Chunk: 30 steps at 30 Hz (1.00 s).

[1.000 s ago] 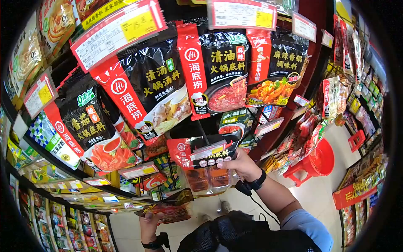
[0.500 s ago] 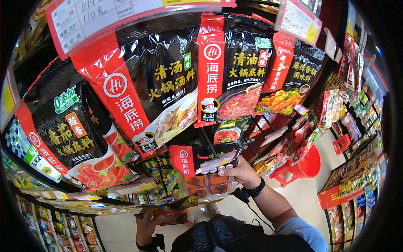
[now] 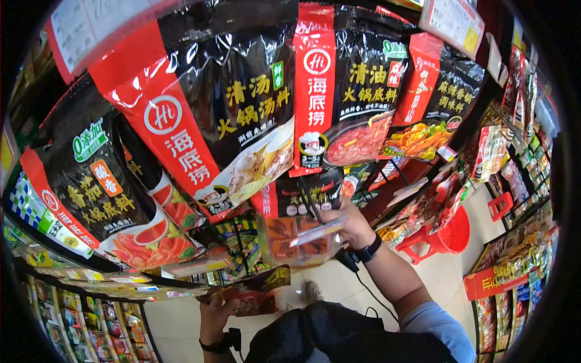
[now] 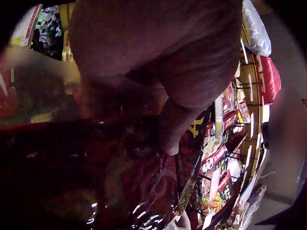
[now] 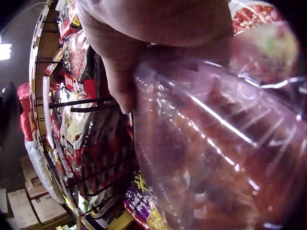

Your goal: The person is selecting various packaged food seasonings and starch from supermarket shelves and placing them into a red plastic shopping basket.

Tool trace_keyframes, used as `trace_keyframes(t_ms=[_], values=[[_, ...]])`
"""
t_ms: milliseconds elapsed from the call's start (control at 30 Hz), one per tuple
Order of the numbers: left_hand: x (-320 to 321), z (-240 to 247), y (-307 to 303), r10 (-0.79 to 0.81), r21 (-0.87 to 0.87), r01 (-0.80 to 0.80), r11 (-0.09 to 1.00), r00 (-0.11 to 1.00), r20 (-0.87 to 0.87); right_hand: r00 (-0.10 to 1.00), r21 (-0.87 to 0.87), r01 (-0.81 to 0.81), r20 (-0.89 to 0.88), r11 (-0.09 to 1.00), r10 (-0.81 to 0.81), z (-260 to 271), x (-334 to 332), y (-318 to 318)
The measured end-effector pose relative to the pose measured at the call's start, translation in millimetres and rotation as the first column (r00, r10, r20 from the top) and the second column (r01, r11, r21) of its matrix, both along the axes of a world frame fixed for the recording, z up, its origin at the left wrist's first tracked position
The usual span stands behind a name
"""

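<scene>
The right hand (image 3: 354, 227) pinches the right edge of a black and red packet with a clear lower part (image 3: 296, 236), which is at a shelf hook below the hanging black packets. In the right wrist view the clear plastic (image 5: 216, 143) fills much of the picture beside the right hand (image 5: 158, 28). Lower down, the left hand (image 3: 215, 314) holds a dark red packet (image 3: 257, 300) by its left end. That packet (image 4: 96, 172) shows up close under the left hand (image 4: 158, 52) in the left wrist view, with the thumb on it.
Large black and red packets (image 3: 242, 115) hang on hooks in front. A price tag (image 3: 321, 231) covers part of the right-hand packet. A red plastic stool or basket (image 3: 445, 239) stands on the floor at the right. More stocked shelves (image 3: 91, 327) line the lower left.
The hanging packets appear larger and nearer. The right hand and its packet have moved up toward the packets above, and the price tag now lies lower across it. The left hand still holds its packet.
</scene>
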<state>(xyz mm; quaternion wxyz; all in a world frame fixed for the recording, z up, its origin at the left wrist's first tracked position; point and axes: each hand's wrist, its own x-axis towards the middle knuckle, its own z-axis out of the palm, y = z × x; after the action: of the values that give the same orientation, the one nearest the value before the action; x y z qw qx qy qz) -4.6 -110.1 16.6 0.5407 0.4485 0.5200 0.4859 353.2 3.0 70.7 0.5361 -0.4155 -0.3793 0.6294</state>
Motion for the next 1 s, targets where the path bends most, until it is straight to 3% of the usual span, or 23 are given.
trace_keyframes(t_ms=[167,233,367,500,567,600,633,700,800,900,933,967,1000], values=[[-1,-3,-1,-0.046,0.069,0.052,0.996,0.995,-0.092,0.999,0.075,-0.016,-0.03,0.997,0.018,11,-1,23],[2,10,-6,0.014,-0.04,-0.017,0.999,0.996,-0.091,1.0,0.054,-0.021,0.022,0.998,0.02,15,-2,26],[3,10,-10,0.108,0.011,-0.109,0.994,0.993,0.051,0.99,0.049,-0.025,0.139,0.998,0.018,6,5,40],[-1,16,-20,0.151,-0.023,-0.15,0.988,0.988,0.032,0.978,0.125,0.015,0.205,0.992,-0.041,-4,2,52],[2,-1,-9,0.255,0.028,-0.26,0.965,0.96,0.111,0.956,0.062,0.054,0.287,0.997,-0.07,0,8,59],[-14,-13,-18,0.174,-0.009,-0.174,0.985,0.983,0.057,0.941,0.123,0.039,0.328,0.992,-0.078,-25,9,63],[-7,4,-25,0.224,-0.019,-0.223,0.975,0.969,0.106,0.979,0.246,0.089,0.156,0.965,-0.13,-33,-5,57],[-13,-12,-20,0.203,-0.016,-0.203,0.979,0.972,0.116,0.96,0.237,0.037,0.261,0.971,-0.1,-29,-1,53],[-12,0,-8,0.2,-0.026,-0.198,0.98,0.967,0.161,0.962,0.251,0.15,0.185,0.956,-0.199,-22,-5,45],[-16,-4,-6,0.177,0.029,-0.191,0.981,0.947,0.269,0.791,0.516,0.326,0.31,0.792,-0.528,-25,-8,36],[-22,-9,-6,0.157,-0.005,-0.161,0.987,0.956,0.248,0.767,0.594,0.372,0.237,0.714,-0.597,-30,-9,33],[-22,-12,-11,0.157,-0.005,-0.161,0.987,0.956,0.248,0.767,0.594,0.372,0.237,0.714,-0.597,-35,-10,30],[-23,-12,-6,0.152,-0.003,-0.156,0.988,0.958,0.245,0.674,0.649,0.408,0.26,0.642,-0.691,-35,-9,31]])
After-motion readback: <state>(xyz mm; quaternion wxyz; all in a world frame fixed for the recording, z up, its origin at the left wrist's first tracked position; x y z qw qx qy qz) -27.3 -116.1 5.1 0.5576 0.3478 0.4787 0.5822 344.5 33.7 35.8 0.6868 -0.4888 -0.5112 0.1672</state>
